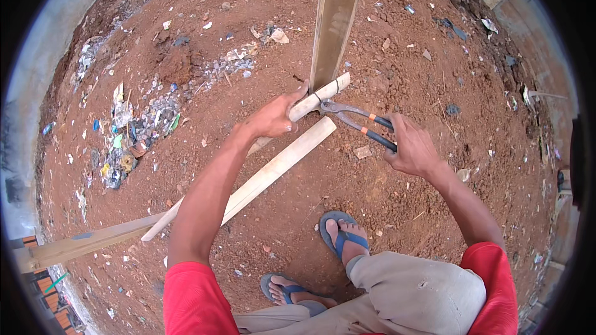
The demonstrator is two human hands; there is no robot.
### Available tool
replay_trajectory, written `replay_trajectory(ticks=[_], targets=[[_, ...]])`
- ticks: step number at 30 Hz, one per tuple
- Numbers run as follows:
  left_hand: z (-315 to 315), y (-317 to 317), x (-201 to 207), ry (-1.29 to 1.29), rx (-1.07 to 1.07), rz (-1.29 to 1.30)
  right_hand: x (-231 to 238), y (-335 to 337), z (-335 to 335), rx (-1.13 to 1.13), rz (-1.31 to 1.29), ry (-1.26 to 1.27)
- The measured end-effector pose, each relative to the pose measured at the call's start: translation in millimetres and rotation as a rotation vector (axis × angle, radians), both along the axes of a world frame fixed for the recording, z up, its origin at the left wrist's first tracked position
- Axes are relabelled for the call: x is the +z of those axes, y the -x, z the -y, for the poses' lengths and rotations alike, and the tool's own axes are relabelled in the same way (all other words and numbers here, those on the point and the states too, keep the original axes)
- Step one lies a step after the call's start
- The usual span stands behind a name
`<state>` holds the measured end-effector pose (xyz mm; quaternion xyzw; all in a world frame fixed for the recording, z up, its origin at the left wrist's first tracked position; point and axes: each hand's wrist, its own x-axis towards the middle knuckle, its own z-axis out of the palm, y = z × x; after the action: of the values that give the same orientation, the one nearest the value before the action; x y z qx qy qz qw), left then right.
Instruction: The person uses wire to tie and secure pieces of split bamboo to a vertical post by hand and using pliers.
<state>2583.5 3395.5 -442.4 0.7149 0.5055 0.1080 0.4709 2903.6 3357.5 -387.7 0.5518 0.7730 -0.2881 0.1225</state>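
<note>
A brown wooden post (338, 15) stands upright at the top centre. Across its lower part lies a short pale wooden stick (304, 107), with dark wire (338, 82) looped around it. My left hand (273, 116) is closed around the stick's near end, its fingers partly hidden behind the wood. In my right hand (413, 146) are pincers (340, 108) with black and orange handles, gripped around both handles. Their jaws meet at the wire beside the stick; whether they bite on it I cannot tell. Below my left hand slants a longer pale wooden strip (279, 162).
A thinner strip (160, 224) and a wooden beam (99, 243) reach in from the lower left. Rubble and plastic litter (149, 118) lie on the red soil (273, 40). Walls (31, 87) curve along both sides. My sandalled feet (343, 236) are close below.
</note>
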Motion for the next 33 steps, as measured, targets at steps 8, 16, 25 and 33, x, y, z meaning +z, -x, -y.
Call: replay_trajectory(ticks=[8, 16, 25, 33], targets=[[-3, 10, -25, -0.111, 0.015, 0.063, -40, -16, -63, 0.473, 0.216, -0.802], [-5, 1, -12, 0.014, -0.026, 0.045, -41, -22, -139, 0.650, 0.154, -0.735], [-3, 6, -16, -0.068, -0.034, 0.010, -36, -17, -151, 0.726, 0.069, -0.745], [-2, 5, -21, -0.050, -0.040, 0.015, -56, 0, -6, -0.686, -0.755, 1.275]])
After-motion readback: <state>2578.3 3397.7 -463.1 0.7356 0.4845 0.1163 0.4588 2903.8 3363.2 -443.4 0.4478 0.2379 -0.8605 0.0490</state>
